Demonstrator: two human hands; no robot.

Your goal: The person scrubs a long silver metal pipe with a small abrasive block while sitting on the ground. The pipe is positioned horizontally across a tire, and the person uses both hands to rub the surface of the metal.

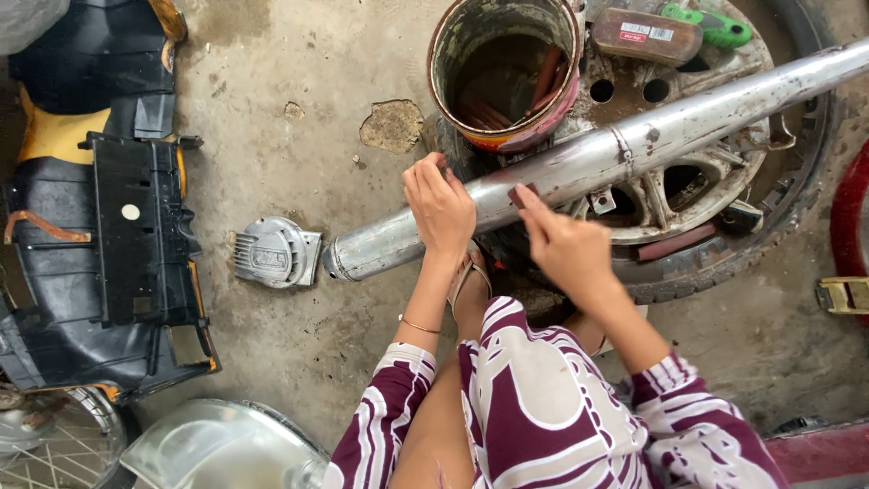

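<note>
While the left hand [441, 206] rests flat on the pipe [579, 163], fingers together, the right hand [566, 243] pinches a small dark red pad [522, 193] against it. That pipe lies across a wheel [724, 226] on the concrete floor [299, 81], beside a rusty can [504, 72] and a grey cover [274, 253].

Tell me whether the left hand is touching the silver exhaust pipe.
Touching. The head view shows the left hand laid flat on the silver exhaust pipe, fingers draped over its top with no gap showing.
</note>
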